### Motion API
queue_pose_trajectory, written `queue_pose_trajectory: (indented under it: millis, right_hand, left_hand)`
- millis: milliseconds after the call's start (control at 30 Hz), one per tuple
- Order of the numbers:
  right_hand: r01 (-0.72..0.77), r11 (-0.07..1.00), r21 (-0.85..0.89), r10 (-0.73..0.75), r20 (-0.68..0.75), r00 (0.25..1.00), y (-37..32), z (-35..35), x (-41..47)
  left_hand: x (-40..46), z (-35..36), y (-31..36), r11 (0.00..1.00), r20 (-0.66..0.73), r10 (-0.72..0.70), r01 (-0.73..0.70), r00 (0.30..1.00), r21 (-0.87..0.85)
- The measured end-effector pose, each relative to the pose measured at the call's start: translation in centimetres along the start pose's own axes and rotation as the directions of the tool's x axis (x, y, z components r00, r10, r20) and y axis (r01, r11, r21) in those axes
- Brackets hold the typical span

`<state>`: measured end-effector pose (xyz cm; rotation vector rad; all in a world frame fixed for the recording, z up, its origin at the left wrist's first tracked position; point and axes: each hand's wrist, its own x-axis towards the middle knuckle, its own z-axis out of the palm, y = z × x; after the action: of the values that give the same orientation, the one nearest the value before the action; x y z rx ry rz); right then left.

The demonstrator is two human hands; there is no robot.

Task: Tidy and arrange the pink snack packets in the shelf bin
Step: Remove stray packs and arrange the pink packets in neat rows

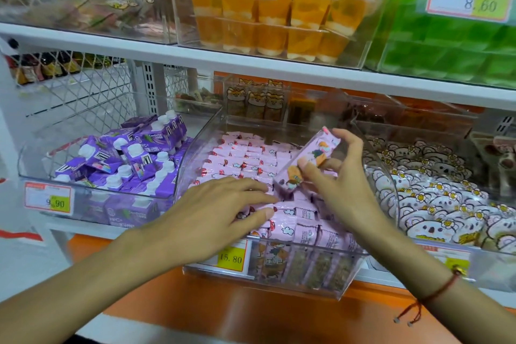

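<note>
Right hand (337, 176) is pinching one raised packet (307, 160) above the bin (321, 253); left hand (223, 212), fingers straight, is pressing the rows (245, 156). Risk: pressing could be skewing neighbouring packets, and the tilted packet may slip.

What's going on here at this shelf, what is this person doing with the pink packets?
A person is tidying the clear bin of pink snack packets. The right hand holds one packet lifted and tilted above the rest. The left hand lies flat on the packets near the front. The back rows look neat; those at the front lie less evenly. Purple cartons sit in the bin to the left.
</note>
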<state>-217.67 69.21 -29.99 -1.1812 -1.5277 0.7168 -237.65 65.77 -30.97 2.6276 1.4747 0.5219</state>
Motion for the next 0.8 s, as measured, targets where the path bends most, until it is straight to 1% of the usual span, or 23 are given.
queue_pose_trajectory:
  millis: [133, 200, 267, 300, 367, 400, 467, 533, 567, 667, 767, 800]
  right_hand:
    - [0.013, 0.994, -0.11, 0.002, 0.136, 0.991, 0.0, 0.4, -0.1]
    - [0.083, 0.964, -0.251, -0.037, 0.182, 0.983, -0.4, -0.3, 0.3]
    - [0.208, 0.88, -0.427, -0.136, 0.194, 0.972, -0.9, -1.4, 0.6]
    - [0.262, 0.834, -0.485, -0.185, 0.201, 0.962, -1.0, -1.9, 0.8]
    - [0.344, 0.773, -0.534, -0.245, 0.249, 0.937, -1.2, -2.2, 0.9]
    - [0.384, 0.74, -0.552, -0.254, 0.299, 0.92, -1.2, -2.1, 0.9]
    - [0.461, 0.665, -0.588, -0.216, 0.44, 0.872, -0.7, -1.4, 0.5]
    - [0.504, 0.605, -0.616, -0.127, 0.55, 0.825, 0.1, -0.8, 0.3]
    - [0.508, 0.589, -0.628, -0.091, 0.573, 0.814, 0.3, -0.7, 0.3]
    - [0.495, 0.585, -0.642, -0.022, 0.598, 0.801, 0.0, -0.7, 0.7]
    - [0.511, 0.565, -0.648, 0.02, 0.629, 0.777, -0.2, -0.7, 1.0]
    - [0.498, 0.579, -0.646, 0.024, 0.623, 0.782, -0.3, -0.6, 1.1]
  left_hand:
    - [0.0, -0.1, 0.0, 1.0, 0.012, 0.003, -0.003, 1.0, -0.001]
    - [0.0, 0.0, -0.1, 1.0, 0.018, -0.006, 0.006, 1.0, -0.003]
    - [-0.1, 0.0, -0.1, 1.0, 0.012, -0.016, 0.016, 1.0, -0.004]
    - [-0.1, 0.0, -0.1, 1.0, 0.008, -0.018, 0.018, 1.0, -0.003]
    - [-0.1, 0.0, 0.0, 1.0, 0.004, -0.015, 0.015, 1.0, -0.001]
    - [-0.1, 0.0, 0.1, 1.0, 0.001, -0.012, 0.012, 1.0, 0.001]
    - [-0.1, -0.1, 0.2, 1.0, -0.01, -0.013, 0.013, 1.0, 0.004]
    - [-0.1, -0.2, 0.3, 1.0, -0.023, -0.014, 0.014, 1.0, 0.001]
    - [-0.1, -0.2, 0.3, 1.0, -0.031, -0.014, 0.014, 0.999, -0.001]
    - [-0.2, -0.1, 0.3, 1.0, -0.052, -0.016, 0.015, 0.999, -0.007]
    - [0.0, -0.1, 0.2, 1.0, -0.089, -0.008, 0.008, 0.996, 0.0]
    - [0.1, -0.1, 0.1, 1.0, -0.108, -0.008, 0.008, 0.994, 0.002]
